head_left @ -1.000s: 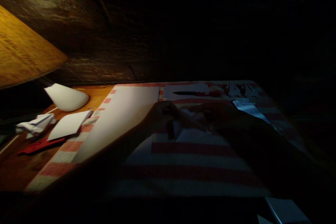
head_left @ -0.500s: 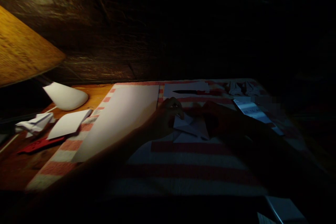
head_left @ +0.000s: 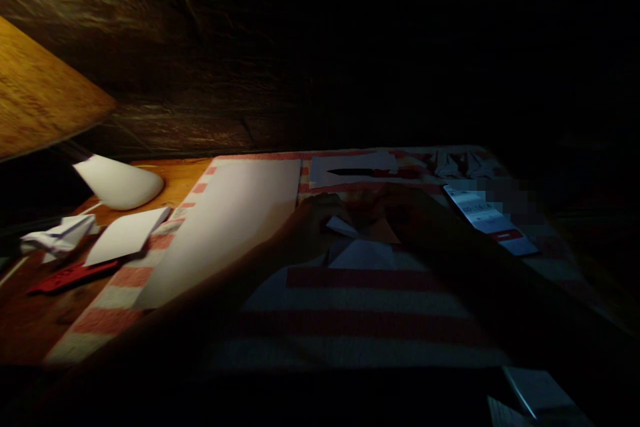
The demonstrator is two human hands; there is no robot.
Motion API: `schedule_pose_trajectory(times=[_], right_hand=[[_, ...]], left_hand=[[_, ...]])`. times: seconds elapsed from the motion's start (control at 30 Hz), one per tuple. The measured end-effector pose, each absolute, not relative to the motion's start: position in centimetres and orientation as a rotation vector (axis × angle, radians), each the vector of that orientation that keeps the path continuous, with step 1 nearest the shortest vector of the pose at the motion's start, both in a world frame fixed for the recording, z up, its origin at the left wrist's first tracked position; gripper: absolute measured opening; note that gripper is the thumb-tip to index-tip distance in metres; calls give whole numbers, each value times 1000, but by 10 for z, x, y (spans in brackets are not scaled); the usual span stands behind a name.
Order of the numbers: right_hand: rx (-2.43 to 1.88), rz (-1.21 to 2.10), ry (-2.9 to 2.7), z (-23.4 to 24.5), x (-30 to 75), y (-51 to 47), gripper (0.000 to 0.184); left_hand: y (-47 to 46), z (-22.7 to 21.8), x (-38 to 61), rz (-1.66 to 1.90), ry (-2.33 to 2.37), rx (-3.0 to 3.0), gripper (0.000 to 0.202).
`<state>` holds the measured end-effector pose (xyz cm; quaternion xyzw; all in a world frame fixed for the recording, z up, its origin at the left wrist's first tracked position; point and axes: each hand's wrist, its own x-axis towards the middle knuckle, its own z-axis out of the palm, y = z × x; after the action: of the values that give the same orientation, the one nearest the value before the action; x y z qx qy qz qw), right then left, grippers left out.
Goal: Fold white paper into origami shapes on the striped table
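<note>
In the dim middle of the striped cloth lies a folded piece of white paper (head_left: 363, 253), creased into pointed flaps. My left hand (head_left: 317, 223) is closed on its left side, beside a narrow raised flap. On the right, my right hand (head_left: 403, 208) grips the upper right part, fingers bent inward towards the left hand. Deep shadow hides most of the fingertips. Just beyond my hands, a knife (head_left: 353, 173) with a dark blade and red handle lies on a smaller white sheet (head_left: 323, 165).
A large white sheet (head_left: 240, 213) covers the cloth's left side. Further left are a lamp (head_left: 123, 183), a red folding ruler-like object (head_left: 73, 277), a white paper pad (head_left: 127, 237) and a folded paper shape (head_left: 60, 237). A lit phone (head_left: 487, 217) and two paper figures (head_left: 447, 165) are right.
The paper's flaps have shifted: a narrow flap now stands up at the left and the lower part lies flatter. My hands have moved slightly. The view has shifted a little.
</note>
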<state>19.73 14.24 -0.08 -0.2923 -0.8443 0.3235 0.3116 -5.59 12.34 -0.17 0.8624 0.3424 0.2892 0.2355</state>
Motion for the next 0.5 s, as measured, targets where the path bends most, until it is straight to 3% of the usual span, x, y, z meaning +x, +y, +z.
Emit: schedule_pose_trajectory(times=[0.23,0.5], right_hand=[[-614,760,-2352,-7,192,144,15],[-596,660,-2446,-13,190,143,30]], left_hand=[[128,-6,-59,755,804,2461,24],[128,-4,-59,706,788,2507,23]])
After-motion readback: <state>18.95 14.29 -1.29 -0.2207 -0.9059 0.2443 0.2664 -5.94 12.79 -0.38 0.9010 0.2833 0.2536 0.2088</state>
